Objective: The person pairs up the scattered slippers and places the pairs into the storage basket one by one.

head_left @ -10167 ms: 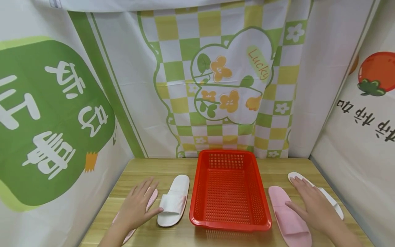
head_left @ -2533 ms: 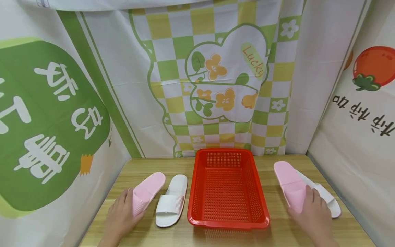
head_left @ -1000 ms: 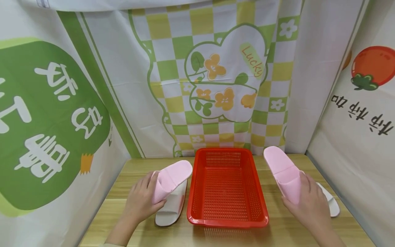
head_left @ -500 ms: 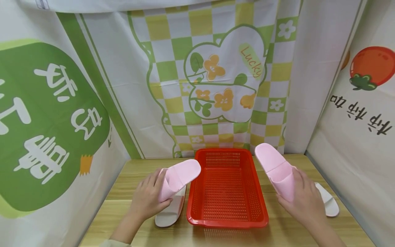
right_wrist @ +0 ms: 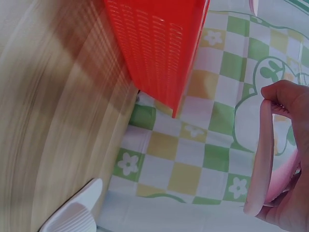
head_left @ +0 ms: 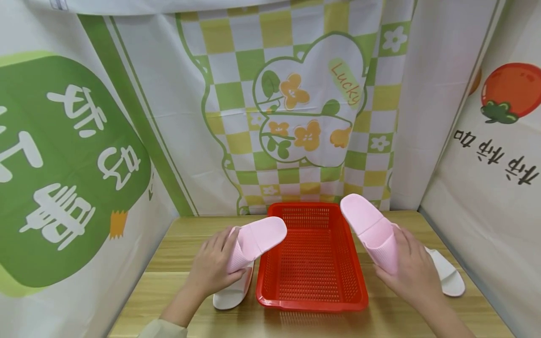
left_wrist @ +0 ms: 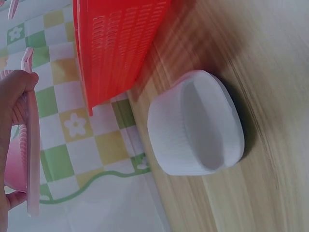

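Note:
My left hand (head_left: 213, 263) grips a pink slipper (head_left: 264, 234) around its strap. The slipper's toe end overlaps the left rim of the red basket (head_left: 310, 306) in the head view. In the left wrist view the held slipper (left_wrist: 33, 145) is seen edge-on, raised off the table. My right hand (head_left: 412, 272) holds the other pink slipper (head_left: 365, 218) by its strap, tilted up near the basket's right rim. Its sole (right_wrist: 260, 159) shows edge-on in the right wrist view. Inside the basket only its red mesh floor shows.
A white slipper (left_wrist: 198, 125) lies on the wooden table (head_left: 169, 251) left of the basket, partly hidden by my left hand in the head view. Another white slipper (head_left: 450, 277) lies at the right. Printed cloth walls (head_left: 313, 183) enclose the back and sides.
Both hands, open over the slippers at first, have taken hold of the pink slippers and lifted them off the table. Over the last second both have moved inward toward the basket.

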A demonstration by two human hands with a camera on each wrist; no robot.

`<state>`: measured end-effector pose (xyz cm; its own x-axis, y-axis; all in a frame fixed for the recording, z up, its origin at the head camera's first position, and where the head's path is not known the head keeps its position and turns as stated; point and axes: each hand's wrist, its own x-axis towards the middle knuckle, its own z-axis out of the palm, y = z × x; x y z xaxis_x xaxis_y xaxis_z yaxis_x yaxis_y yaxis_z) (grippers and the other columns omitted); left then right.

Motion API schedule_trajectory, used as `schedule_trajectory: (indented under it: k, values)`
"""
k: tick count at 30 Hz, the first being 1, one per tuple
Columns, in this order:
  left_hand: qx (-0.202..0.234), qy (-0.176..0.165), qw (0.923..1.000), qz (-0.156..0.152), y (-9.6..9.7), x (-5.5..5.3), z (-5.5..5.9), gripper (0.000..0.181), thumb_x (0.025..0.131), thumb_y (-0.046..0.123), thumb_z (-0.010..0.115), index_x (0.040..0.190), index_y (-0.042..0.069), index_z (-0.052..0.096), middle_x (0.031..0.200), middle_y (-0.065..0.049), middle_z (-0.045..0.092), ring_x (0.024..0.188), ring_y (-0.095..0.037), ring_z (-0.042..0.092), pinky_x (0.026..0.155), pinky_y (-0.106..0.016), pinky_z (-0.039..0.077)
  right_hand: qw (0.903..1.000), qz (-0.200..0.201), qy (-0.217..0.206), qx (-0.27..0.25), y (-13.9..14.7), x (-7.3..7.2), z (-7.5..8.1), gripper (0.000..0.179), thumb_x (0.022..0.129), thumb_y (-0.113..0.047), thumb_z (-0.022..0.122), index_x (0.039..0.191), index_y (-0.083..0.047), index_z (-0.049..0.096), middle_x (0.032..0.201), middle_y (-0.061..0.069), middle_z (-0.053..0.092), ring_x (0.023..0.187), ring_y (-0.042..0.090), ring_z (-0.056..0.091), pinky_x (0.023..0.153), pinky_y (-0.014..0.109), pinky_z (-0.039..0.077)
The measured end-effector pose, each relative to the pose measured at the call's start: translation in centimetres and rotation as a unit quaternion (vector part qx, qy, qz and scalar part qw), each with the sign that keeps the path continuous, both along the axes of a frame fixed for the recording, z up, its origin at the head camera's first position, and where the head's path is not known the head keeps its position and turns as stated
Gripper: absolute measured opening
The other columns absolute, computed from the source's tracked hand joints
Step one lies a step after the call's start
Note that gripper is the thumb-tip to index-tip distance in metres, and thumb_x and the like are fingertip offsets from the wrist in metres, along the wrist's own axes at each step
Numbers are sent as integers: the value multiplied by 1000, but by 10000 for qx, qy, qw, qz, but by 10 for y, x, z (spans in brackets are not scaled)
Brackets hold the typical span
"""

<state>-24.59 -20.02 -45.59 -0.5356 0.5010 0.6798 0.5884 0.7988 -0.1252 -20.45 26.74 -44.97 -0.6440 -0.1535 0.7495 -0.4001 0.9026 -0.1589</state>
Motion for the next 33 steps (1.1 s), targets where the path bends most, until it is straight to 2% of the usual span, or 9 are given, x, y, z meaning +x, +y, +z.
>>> schedule_trajectory:
  k: [7,12,23,31,33]
  values:
    - [-137,14,9999,-95,7,-3,2,101,57,48,81,139,0,47,129,-20,54,107,-38,57,80,-52,50,9997,159,162,118,-3,0,4,94,61,-42,68,137,7,44,127,29,50,98,47,53,74,60,45]
    - [-308,-22,9994,-124,13,-3,4,100,60,48,79,141,0,45,132,-21,53,110,-38,56,82,-51,50,9988,353,279,216,-5,-3,7,91,70,-51,56,137,9,44,128,30,50,105,46,51,83,59,44]
    - [-413,-76,9984,-376,23,-6,3,101,60,47,79,142,0,44,134,-21,51,111,-38,54,83,-50,49,9965,654,223,467,-13,-4,15,89,74,-52,53,136,10,44,130,30,49,110,47,50,91,58,41]
    - [-508,-196,9972,-515,26,-8,7,102,60,48,79,143,1,43,138,-19,49,113,-37,54,86,-50,49,9949,723,48,703,-16,-5,18,95,59,-37,72,139,6,43,132,28,49,109,46,51,90,59,43]
    - [-508,-181,9969,-581,27,-9,7,102,59,48,80,143,2,44,138,-19,49,112,-37,54,86,-50,49,9941,782,23,753,-17,-5,19,95,59,-36,73,139,5,43,132,27,49,109,45,51,89,59,43]
